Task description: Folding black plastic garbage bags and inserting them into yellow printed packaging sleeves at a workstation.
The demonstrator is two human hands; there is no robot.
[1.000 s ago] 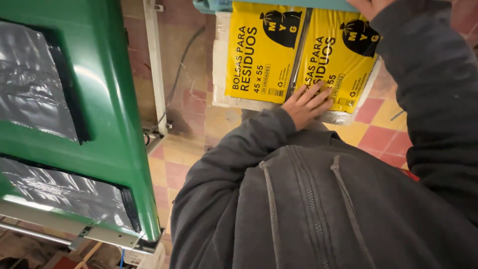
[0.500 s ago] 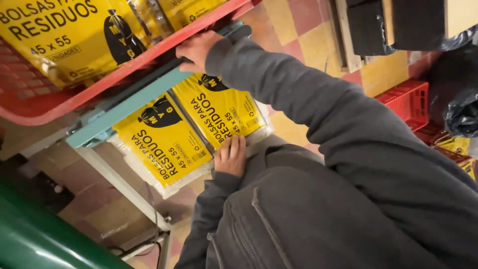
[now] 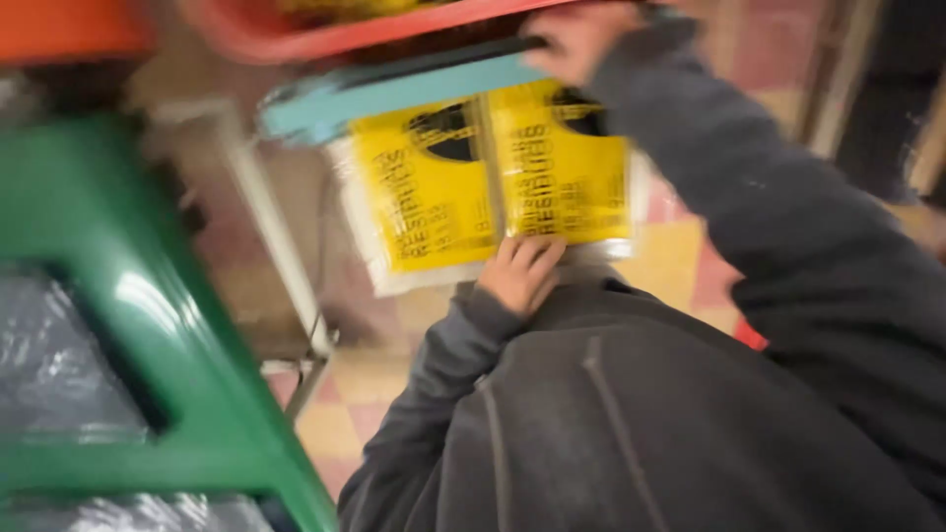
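The picture is motion-blurred. Two flat yellow packs of bags with black print lie side by side on a pale stack, just under a teal shelf rail. My left hand holds their near edge, fingers curled up onto the yellow front, close to my dark grey jacket. My right hand is raised to the top of the view. It grips the rim of a red basket where a dark bar runs above the teal rail. The basket's contents are mostly cut off.
A green plastic crate lined with clear film fills the left side. A white metal rack leg stands between it and the packs. Below is a pink and yellow tiled floor. Another red crate corner peeks by my right sleeve.
The view has swung left and down, so the green crate is back in sight. The yellow packs now sit upright in the picture. Both hands keep their holds.
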